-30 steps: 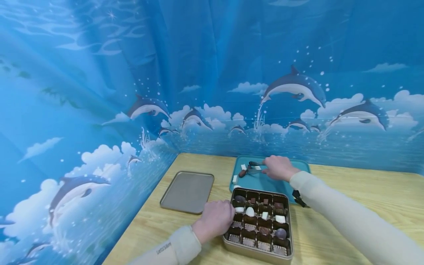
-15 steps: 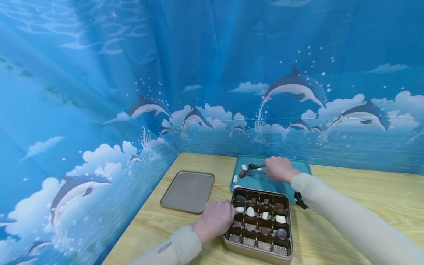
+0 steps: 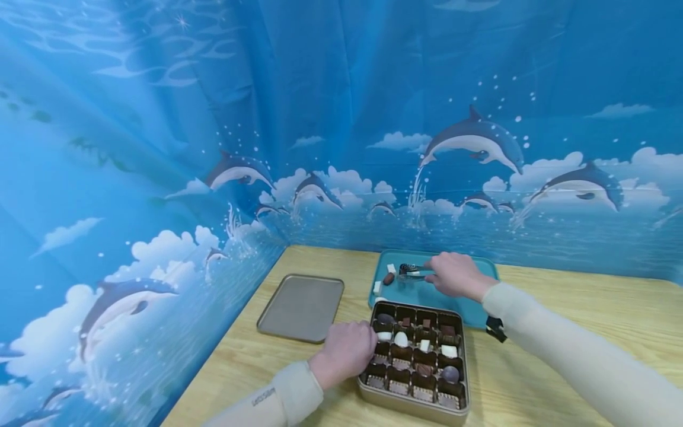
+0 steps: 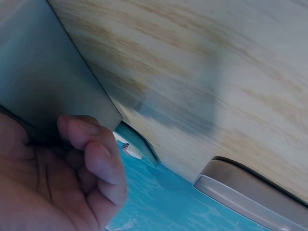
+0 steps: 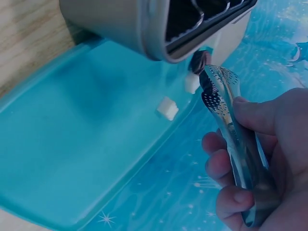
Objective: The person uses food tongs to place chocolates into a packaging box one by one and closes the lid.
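The right hand (image 3: 456, 274) pinches metal tongs (image 5: 237, 147) between thumb and fingers, over the blue tray (image 5: 82, 159). The tongs point leftward from this hand, their tips close together; whether a piece sits between them cannot be determined.

A brown chocolate (image 3: 389, 278) lies on the tray to the left of the right hand, just beyond the tips, its long axis slanting across the line of the tongs. The tips of the tongs stand nearer to it than the left hand (image 3: 347, 351) does. White pieces (image 3: 377, 287) lie near it, also left of the right hand.

The left hand, fingers curled, grips the rim of the box (image 3: 411, 406). The box stands to the right of this hand and on the near side of the right hand; dark and white chocolates occupy several compartments. A flat lid (image 3: 301, 308) lies ahead and left of the left hand, on the surface (image 3: 587, 302).
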The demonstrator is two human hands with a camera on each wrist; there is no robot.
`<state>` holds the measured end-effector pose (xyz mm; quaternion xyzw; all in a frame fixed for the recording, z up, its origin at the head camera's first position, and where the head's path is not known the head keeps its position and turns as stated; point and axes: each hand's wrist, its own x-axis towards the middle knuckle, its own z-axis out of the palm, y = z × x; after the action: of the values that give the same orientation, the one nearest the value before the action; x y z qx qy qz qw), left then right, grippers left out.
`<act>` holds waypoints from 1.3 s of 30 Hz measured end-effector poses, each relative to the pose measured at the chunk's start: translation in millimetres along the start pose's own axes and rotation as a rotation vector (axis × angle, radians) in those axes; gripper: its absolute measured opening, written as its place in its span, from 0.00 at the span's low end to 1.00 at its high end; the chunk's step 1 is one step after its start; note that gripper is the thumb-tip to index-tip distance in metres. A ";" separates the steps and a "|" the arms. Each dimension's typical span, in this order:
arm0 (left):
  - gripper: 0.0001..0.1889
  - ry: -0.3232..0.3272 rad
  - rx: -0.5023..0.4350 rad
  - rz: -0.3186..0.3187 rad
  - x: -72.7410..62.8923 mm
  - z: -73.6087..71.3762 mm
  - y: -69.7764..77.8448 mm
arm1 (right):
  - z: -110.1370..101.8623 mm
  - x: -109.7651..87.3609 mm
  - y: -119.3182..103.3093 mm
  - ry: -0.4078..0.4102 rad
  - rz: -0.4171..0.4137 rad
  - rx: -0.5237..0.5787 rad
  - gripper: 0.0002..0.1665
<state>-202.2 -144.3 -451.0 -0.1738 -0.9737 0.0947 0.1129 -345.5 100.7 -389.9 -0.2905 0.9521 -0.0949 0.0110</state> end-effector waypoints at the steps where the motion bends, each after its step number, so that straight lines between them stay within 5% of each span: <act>1: 0.16 -0.001 -0.003 -0.002 0.0 0.3 -0.1 | -1.1 -2.3 -1.0 0.007 -0.006 0.002 0.22; 25: 0.16 -0.009 0.055 0.034 -2.0 4.6 -1.6 | -35.4 -82.6 -36.7 0.114 -0.156 -0.017 0.21; 39: 0.17 -0.010 -0.018 0.000 -0.1 -0.4 -1.4 | -37.6 -122.8 -61.9 0.077 -0.271 0.000 0.18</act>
<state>-202.4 -145.6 -450.2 -0.1744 -0.9751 0.0869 0.1063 -212.2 125.1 -345.6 -0.4127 0.9038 -0.1068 -0.0386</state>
